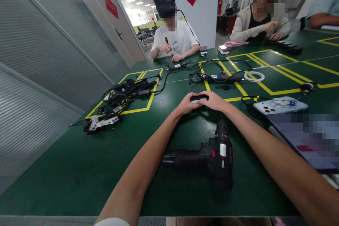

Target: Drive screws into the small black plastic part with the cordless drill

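Note:
Out over the green table, my left hand (187, 103) and my right hand (213, 101) meet around a small black-and-white object (199, 98). Both hands are closed on it, fingers curled at its two ends. Its dark upper side and pale lower side show between them; its exact kind cannot be made out. Between my forearms a black cordless drill (212, 157) lies on its side, handle toward the left and chuck pointing away from me. Neither hand touches the drill.
Tangled black cables (129, 91) lie at left by a torn packet (102, 123). Ahead are a cabled tool (219, 77) and a white ring (254, 76). A phone (280, 106) and a laptop (304, 141) sit at right. Across the table, a person (174, 39) holds a screwdriver.

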Demonstrator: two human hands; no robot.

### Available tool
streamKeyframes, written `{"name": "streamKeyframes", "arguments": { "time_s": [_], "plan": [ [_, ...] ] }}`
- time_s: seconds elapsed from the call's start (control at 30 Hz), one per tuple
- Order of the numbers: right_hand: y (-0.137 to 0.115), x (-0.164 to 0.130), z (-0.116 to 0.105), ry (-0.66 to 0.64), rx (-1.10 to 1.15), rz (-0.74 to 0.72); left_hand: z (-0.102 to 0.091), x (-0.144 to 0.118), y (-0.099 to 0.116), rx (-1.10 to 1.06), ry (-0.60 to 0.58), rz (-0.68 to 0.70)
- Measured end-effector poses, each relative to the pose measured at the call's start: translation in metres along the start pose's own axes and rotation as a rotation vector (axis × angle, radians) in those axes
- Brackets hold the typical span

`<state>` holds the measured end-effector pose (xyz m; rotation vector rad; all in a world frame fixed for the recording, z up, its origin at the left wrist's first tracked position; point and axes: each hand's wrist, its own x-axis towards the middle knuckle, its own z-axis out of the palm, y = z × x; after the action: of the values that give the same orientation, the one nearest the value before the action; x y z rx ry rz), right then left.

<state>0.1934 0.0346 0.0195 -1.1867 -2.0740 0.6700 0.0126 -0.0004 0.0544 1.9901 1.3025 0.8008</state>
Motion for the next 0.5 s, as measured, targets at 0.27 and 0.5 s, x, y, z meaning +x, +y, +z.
{"name": "streamKeyframes", "arguments": {
  "time_s": [0.27,0.5],
  "plan": [
    [0.011,0.004,0.002,-0.037,-0.036,-0.077,0.003,-0.002,-0.023,0.099,-0.018,0.101],
    [0.014,0.001,0.005,-0.029,-0.052,-0.087,-0.039,-0.051,0.049,0.593,-0.265,0.018]
  ]
}}
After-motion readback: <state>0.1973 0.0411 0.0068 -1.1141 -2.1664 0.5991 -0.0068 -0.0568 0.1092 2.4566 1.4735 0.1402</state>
